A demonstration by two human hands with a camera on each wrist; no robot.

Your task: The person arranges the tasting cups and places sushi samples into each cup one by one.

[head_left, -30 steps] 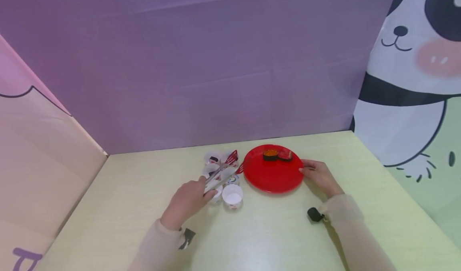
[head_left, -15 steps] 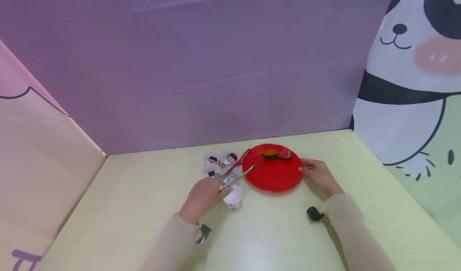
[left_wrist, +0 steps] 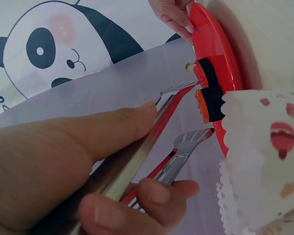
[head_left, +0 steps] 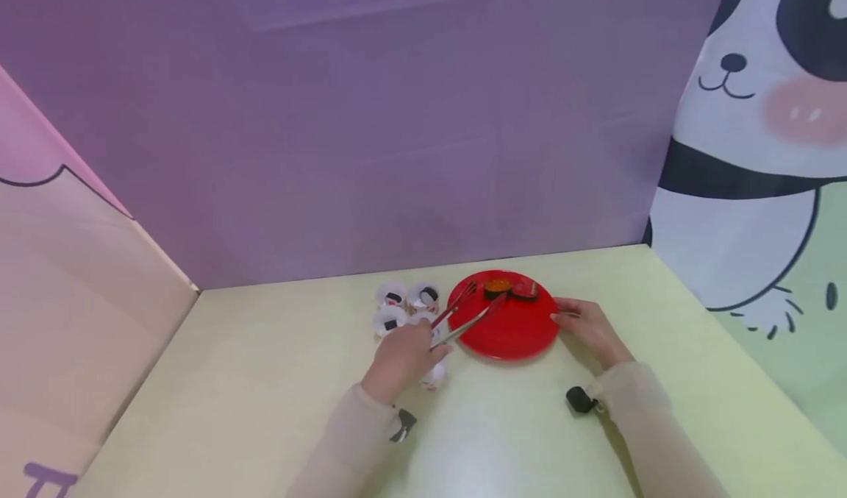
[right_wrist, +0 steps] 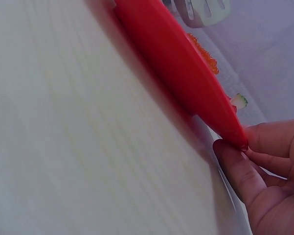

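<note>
My left hand [head_left: 402, 360] grips a pair of metal tongs [left_wrist: 133, 166] with slotted, reddish-looking ends. The tong arms stand apart over the red plate [head_left: 506, 340], their tips near a dark-wrapped sushi piece topped with orange roe [head_left: 497, 286]. Beside it on the plate lies a second sushi piece with a red topping [head_left: 525, 290]. In the left wrist view, the tips lie either side of the roe sushi; contact is unclear. My right hand [right_wrist: 276, 169] pinches the plate's rim between thumb and fingers at its right side.
Several white patterned paper cups [head_left: 382, 330] stand left of the plate, some holding dark-and-white sushi pieces; my left hand partly hides them. A purple backdrop [head_left: 344, 152] rises behind the table [head_left: 251, 380], and a panda-printed sheet [head_left: 741, 240] at the right.
My left hand has carried the spread tongs rightward from above the paper cups to the roe sushi on the plate. My right hand has stayed on the rim.
</note>
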